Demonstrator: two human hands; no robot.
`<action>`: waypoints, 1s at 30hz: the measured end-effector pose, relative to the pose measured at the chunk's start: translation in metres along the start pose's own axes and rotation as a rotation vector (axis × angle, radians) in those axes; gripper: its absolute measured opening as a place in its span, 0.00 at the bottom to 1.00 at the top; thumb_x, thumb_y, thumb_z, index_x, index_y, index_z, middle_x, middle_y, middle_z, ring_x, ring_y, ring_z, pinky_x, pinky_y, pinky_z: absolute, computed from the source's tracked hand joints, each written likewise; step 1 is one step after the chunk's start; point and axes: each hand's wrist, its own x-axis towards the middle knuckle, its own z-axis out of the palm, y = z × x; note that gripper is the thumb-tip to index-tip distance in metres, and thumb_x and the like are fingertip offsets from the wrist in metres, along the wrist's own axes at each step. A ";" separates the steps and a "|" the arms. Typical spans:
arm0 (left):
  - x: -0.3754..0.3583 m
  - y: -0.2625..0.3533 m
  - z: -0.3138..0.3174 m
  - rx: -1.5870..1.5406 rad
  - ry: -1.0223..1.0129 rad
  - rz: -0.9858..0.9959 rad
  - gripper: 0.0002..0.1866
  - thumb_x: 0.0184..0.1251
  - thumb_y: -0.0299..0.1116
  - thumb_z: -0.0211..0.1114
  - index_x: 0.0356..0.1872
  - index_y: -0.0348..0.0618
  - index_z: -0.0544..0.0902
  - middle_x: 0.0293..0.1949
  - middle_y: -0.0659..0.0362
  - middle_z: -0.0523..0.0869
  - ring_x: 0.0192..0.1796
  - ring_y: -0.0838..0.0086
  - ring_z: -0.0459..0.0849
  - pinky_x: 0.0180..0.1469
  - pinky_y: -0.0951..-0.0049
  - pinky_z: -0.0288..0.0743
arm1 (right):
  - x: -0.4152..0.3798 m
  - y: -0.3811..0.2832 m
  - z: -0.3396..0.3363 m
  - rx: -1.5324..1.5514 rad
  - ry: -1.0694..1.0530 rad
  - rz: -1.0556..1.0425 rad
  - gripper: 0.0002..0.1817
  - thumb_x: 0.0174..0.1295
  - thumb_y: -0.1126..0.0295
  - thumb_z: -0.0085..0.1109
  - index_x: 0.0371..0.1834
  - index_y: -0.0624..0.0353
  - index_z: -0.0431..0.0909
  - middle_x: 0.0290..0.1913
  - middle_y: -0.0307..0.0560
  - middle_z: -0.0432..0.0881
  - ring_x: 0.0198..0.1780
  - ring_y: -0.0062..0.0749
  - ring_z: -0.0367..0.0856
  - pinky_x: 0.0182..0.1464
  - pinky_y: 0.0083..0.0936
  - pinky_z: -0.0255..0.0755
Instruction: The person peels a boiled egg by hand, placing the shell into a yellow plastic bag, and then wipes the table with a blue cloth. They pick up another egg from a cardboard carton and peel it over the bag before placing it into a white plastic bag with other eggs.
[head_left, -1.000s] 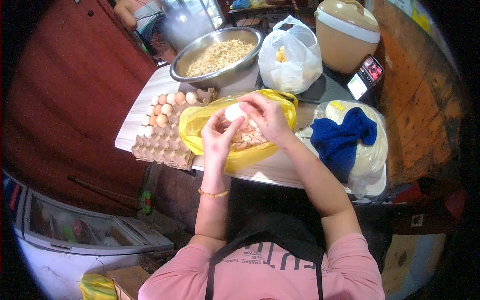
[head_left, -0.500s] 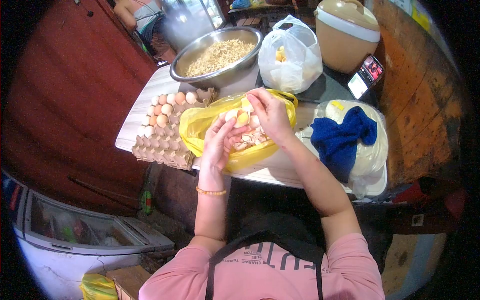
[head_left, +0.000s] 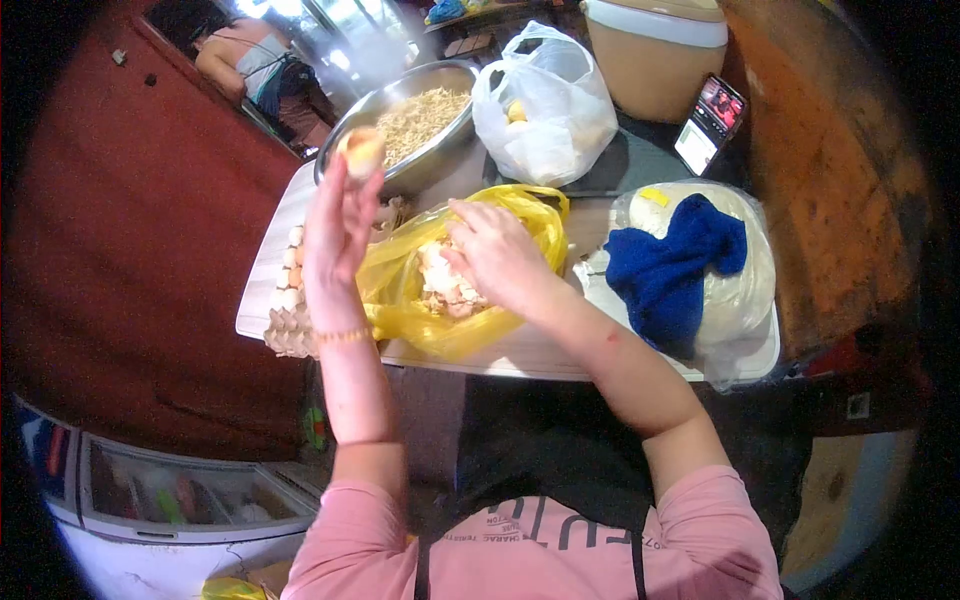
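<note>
Over the near edge of the tabletop (head_left: 520, 355), I note the left hand (head_left: 338, 225) raised, fingers closed round a peeled egg (head_left: 362, 152) held at the fingertips, up above the egg tray (head_left: 285, 300) and just short of the steel bowl (head_left: 385, 100) of pale shreds. The egg sits at the top of the hand, its long axis roughly crosswise to the fingers as far as I can judge; motion blur softens its outline. The right hand (head_left: 495, 255) is down in the mouth of the yellow bag (head_left: 440, 320), fingers curled loosely over the heap of eggshell pieces (head_left: 440, 285); I cannot tell whether it grips any shell or only rests there. So the egg lies up and to the left of the bag, well apart from the right hand, and the left hand alone has it. The bowl lies beyond and slightly right of the egg, near to it; the left hand is plainly the nearer of the two to the bowl. Beyond the bag stands a white plastic bag (head_left: 545, 110), knotted at the top, with a tan lidded container (head_left: 650, 55) behind it and a lit phone (head_left: 710, 125) propped beside. To the right, a blue cloth (head_left: 670, 265) lies over a wrapped pale bundle (head_left: 745, 290). Another person (head_left: 250, 70) is at the far left edge.
</note>
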 end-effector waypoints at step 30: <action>0.128 0.023 0.055 1.111 -0.480 0.048 0.20 0.68 0.39 0.62 0.53 0.34 0.77 0.46 0.58 0.85 0.42 0.76 0.86 0.46 0.79 0.80 | 0.001 0.006 -0.011 -0.077 -0.066 -0.054 0.14 0.61 0.60 0.58 0.30 0.61 0.80 0.38 0.47 0.79 0.42 0.39 0.78 0.49 0.34 0.70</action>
